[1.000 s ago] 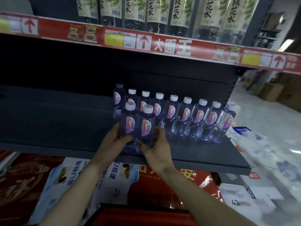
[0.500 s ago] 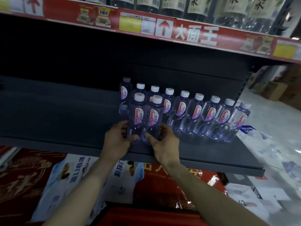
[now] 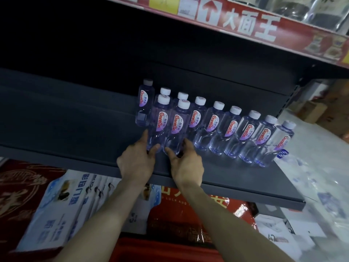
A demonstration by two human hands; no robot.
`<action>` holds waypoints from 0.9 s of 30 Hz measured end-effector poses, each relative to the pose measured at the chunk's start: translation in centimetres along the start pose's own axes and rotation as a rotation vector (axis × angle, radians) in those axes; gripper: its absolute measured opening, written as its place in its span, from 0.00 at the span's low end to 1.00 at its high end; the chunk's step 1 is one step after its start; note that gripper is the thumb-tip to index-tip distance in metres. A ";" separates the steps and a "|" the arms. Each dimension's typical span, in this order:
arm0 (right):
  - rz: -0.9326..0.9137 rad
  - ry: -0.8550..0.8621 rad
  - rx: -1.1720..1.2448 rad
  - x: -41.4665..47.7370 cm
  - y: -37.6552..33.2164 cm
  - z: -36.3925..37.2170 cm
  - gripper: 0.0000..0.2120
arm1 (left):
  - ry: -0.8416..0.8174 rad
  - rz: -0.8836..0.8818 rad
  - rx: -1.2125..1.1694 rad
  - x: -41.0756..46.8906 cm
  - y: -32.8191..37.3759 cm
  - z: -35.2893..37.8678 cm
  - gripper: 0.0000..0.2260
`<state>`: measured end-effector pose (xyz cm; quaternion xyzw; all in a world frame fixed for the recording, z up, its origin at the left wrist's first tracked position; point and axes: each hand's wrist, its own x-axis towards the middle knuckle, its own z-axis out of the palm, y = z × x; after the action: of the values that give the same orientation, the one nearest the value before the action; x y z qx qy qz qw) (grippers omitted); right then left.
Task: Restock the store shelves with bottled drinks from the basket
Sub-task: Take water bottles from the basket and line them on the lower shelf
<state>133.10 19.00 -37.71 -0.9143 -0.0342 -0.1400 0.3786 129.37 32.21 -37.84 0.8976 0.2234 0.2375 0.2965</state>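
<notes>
Both hands are up on the dark shelf (image 3: pixel 236 178) in the middle of the frame, one bottle each. The left hand (image 3: pixel 137 163) pinches the base of the left bottle (image 3: pixel 159 123), with the index finger up its left side and the thumb across the front. The right hand (image 3: pixel 186 165) does the same on the right bottle (image 3: pixel 176 127): thumb at the front of the base, the other fingers curled round the right side. The two bottles stand upright and side by side, pretty much touching, right in front of the back row (image 3: pixel 232 125), which runs off toward the right end of the shelf. All have white caps and red and white labels facing out. A red strip (image 3: pixel 245 23) with white characters runs across the upper right, and blue and white boxes (image 3: pixel 62 205) and a red box (image 3: pixel 188 214) sit below the shelf.
</notes>
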 end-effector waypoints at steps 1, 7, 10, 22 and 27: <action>0.000 -0.005 -0.017 0.0 -0.1 -0.1 0.31 | -0.009 -0.006 -0.007 0.2 -0.1 -0.1 0.26; 0.013 -0.041 -0.012 -0.2 -0.2 -0.3 0.32 | -0.106 -0.018 0.025 -0.1 0.3 -0.8 0.27; 0.013 -0.110 0.021 -0.5 0.0 -0.7 0.28 | -0.164 -0.040 -0.162 -0.7 0.4 -1.3 0.22; -0.129 -0.252 0.246 -8.7 2.5 -9.8 0.11 | -0.454 0.098 -0.139 -9.2 4.7 -8.6 0.18; -0.134 -0.328 0.273 -15.0 5.8 -12.2 0.07 | -0.535 0.148 -0.075 -16.1 4.9 -8.1 0.19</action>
<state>116.86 6.98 -37.67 -0.8608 -0.1745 -0.0082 0.4779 113.42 23.35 -33.73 0.9306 0.0623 0.0214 0.3600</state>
